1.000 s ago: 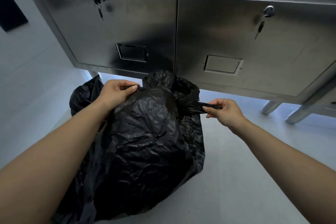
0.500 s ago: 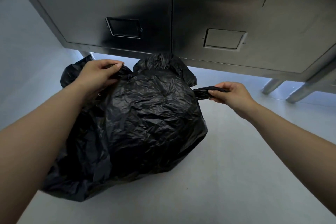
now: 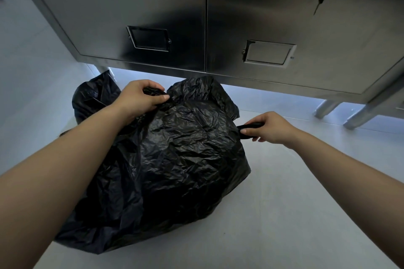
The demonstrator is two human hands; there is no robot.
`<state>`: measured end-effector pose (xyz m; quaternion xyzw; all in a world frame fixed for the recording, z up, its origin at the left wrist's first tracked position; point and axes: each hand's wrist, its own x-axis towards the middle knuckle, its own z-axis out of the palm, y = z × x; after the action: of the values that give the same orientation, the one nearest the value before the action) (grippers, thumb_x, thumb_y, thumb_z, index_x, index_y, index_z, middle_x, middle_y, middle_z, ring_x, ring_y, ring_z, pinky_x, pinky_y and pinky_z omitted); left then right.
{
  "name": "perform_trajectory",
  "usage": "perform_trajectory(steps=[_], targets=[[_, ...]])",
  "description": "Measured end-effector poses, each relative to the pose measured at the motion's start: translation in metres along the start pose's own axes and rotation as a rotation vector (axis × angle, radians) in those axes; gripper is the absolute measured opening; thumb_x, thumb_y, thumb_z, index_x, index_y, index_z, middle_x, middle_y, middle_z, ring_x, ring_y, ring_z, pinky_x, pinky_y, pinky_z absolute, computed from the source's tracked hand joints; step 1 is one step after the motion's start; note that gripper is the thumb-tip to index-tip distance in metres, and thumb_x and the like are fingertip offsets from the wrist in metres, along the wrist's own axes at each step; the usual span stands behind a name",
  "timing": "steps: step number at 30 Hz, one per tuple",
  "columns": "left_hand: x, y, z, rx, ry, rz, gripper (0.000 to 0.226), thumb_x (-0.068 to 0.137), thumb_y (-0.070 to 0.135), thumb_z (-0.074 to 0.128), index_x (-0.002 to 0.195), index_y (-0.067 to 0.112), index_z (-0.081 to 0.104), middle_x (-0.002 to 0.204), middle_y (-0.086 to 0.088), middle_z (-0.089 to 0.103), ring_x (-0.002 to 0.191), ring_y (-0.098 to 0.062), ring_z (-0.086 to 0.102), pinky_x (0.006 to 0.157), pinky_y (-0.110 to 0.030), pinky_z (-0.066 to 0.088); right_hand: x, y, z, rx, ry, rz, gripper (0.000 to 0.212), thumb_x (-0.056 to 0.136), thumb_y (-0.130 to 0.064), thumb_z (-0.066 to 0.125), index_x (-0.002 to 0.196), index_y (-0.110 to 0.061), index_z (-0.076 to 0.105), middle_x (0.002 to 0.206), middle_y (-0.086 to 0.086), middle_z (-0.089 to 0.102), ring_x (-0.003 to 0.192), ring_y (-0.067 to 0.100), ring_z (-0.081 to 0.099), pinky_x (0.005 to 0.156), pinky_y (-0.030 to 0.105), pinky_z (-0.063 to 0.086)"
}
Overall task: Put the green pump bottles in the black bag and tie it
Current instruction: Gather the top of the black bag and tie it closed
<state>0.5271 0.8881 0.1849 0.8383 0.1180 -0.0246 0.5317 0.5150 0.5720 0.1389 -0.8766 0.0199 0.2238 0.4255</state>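
A bulging black bag (image 3: 175, 159) sits on the pale floor in front of me, crinkled and full. My left hand (image 3: 140, 98) grips a twisted strip of the bag's plastic at its upper left. My right hand (image 3: 271, 126) pinches another twisted strip that sticks out of the bag's right side. The two strips are held apart, pulled to opposite sides. No green pump bottles show; whatever is inside the bag is hidden by the plastic.
A steel cabinet (image 3: 218, 17) with two locked doors, keys hanging in the locks, stands just behind the bag on metal legs (image 3: 328, 107). A pale wall (image 3: 26, 72) runs along the left. Bare grey floor (image 3: 295, 214) lies to the right and front.
The view has tipped down and the bag has sunk lower toward the floor. Both hands keep their hold on the plastic strips, the right one a little farther from the bag's top.
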Motion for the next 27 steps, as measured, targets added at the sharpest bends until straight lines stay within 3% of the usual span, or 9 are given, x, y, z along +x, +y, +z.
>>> perform_trajectory(steps=[5, 9, 14, 27], targets=[[-0.002, -0.002, 0.004, 0.026, 0.007, 0.065, 0.014, 0.073, 0.022, 0.079, 0.078, 0.026, 0.067, 0.079, 0.004, 0.067, 0.068, -0.010, 0.063, 0.060, -0.021, 0.055, 0.002, 0.002, -0.002, 0.199, 0.081, 0.041, 0.005, 0.080, -0.011, 0.074, 0.079, -0.014, 0.071, 0.080, 0.013, 0.070, 0.054, 0.010, 0.066, 0.048, 0.014, 0.048], [-0.002, 0.002, 0.010, 0.008, 0.048, 0.120, 0.016, 0.074, 0.022, 0.078, 0.087, 0.024, 0.070, 0.082, 0.008, 0.068, 0.075, -0.006, 0.064, 0.073, -0.021, 0.052, 0.003, 0.001, -0.003, 0.314, 0.106, 0.020, 0.006, 0.081, -0.005, 0.071, 0.080, -0.011, 0.070, 0.082, 0.015, 0.070, 0.055, 0.010, 0.069, 0.049, 0.013, 0.050], [-0.005, 0.009, 0.015, 0.000, 0.057, 0.207, 0.009, 0.078, 0.022, 0.075, 0.081, 0.030, 0.071, 0.080, 0.014, 0.070, 0.065, 0.011, 0.063, 0.063, -0.002, 0.046, 0.007, -0.006, -0.002, 0.355, 0.213, -0.081, 0.007, 0.080, -0.003, 0.071, 0.086, -0.006, 0.072, 0.076, 0.008, 0.068, 0.064, 0.014, 0.067, 0.057, 0.012, 0.053], [-0.006, 0.011, 0.013, 0.057, 0.041, 0.299, 0.013, 0.077, 0.020, 0.075, 0.078, 0.032, 0.071, 0.081, 0.017, 0.069, 0.069, 0.012, 0.063, 0.062, 0.001, 0.043, -0.001, -0.011, -0.007, 0.377, 0.271, -0.145, 0.012, 0.079, -0.003, 0.072, 0.075, -0.014, 0.069, 0.073, 0.005, 0.068, 0.060, 0.008, 0.067, 0.059, 0.012, 0.053]])
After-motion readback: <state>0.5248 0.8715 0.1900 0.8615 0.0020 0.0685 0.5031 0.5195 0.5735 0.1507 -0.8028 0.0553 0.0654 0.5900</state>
